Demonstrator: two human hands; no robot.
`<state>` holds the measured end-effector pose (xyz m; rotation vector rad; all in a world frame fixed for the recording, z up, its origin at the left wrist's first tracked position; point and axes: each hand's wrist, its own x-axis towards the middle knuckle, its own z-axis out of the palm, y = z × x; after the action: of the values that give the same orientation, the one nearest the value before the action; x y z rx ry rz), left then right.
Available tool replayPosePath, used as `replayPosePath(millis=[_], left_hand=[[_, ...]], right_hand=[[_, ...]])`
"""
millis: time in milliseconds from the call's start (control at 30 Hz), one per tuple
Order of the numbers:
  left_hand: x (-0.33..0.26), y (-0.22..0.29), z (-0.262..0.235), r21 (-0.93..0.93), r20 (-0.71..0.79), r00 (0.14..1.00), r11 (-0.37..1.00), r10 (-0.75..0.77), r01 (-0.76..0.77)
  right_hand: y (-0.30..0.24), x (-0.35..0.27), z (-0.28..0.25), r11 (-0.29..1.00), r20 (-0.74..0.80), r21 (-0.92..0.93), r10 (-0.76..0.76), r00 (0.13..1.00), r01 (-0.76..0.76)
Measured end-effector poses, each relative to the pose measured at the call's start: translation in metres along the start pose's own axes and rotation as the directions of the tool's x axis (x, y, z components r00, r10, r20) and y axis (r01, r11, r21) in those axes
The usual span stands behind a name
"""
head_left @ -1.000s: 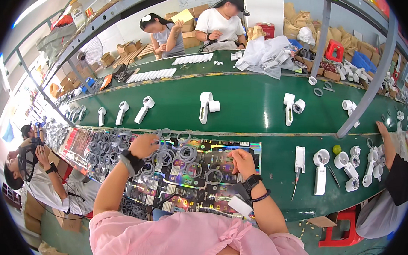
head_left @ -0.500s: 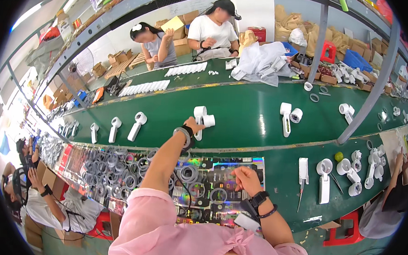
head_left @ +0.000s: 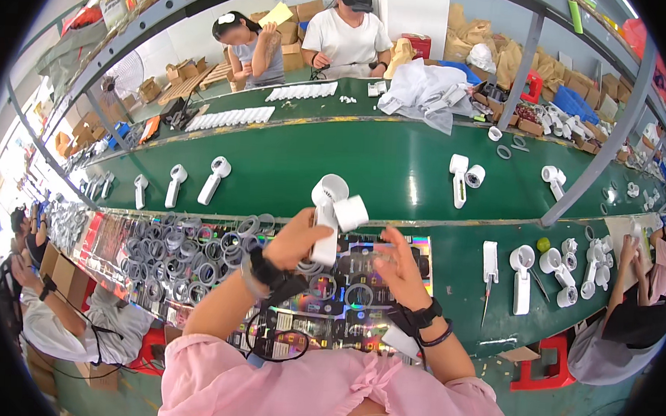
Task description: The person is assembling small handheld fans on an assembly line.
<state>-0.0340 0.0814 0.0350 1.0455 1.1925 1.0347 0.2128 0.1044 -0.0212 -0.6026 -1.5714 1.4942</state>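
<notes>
One white unit (head_left: 327, 214), held by the handle (head_left: 325, 244)
Left hand (head_left: 294, 240) clamps it, likely leaving its head (head_left: 326, 189) clear; right hand (head_left: 405, 273) hangs apart, open; rings (head_left: 180, 249) lie within reach.

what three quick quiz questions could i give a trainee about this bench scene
1. Which hand holds the white handheld device?
2. True or false: the right hand is clenched into a fist.
3. The grey rings near the hands mostly lie on: a) a red stool, b) shiny printed sheets, c) a cardboard box.

Key: 1. the left hand; 2. false, it is open; 3. b.
</notes>
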Motion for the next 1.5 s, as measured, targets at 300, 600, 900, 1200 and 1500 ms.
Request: replayPosePath(millis=[300,600,900,1200,1500], left_hand=[[-0.106,-0.013,0.078,-0.108,-0.262,0.935,0.956,0.237,-0.273],[-0.125,-0.043,0.069,0.380,-0.077,0.913,0.858,0.402,-0.345],[-0.136,-0.034,0.065,0.222,0.066,0.945,0.918,0.321,-0.327],[-0.151,-0.036,0.063,0.090,0.123,0.976,0.977,0.181,-0.193],[-0.141,-0.057,0.056,0.157,0.200,0.972,0.976,0.121,-0.154]], right_hand=[[-0.051,-0.020,0.070,0.670,0.206,-0.578,-0.433,0.877,0.466],[-0.094,0.008,0.074,0.600,0.246,-0.586,-0.510,0.824,0.545],[-0.088,0.041,0.054,0.950,0.571,-0.305,0.125,0.812,0.068],[-0.051,0.028,0.068,0.945,0.438,-0.309,0.040,0.898,0.108],[-0.016,0.013,0.060,0.950,0.256,-0.312,0.084,0.963,0.000]])
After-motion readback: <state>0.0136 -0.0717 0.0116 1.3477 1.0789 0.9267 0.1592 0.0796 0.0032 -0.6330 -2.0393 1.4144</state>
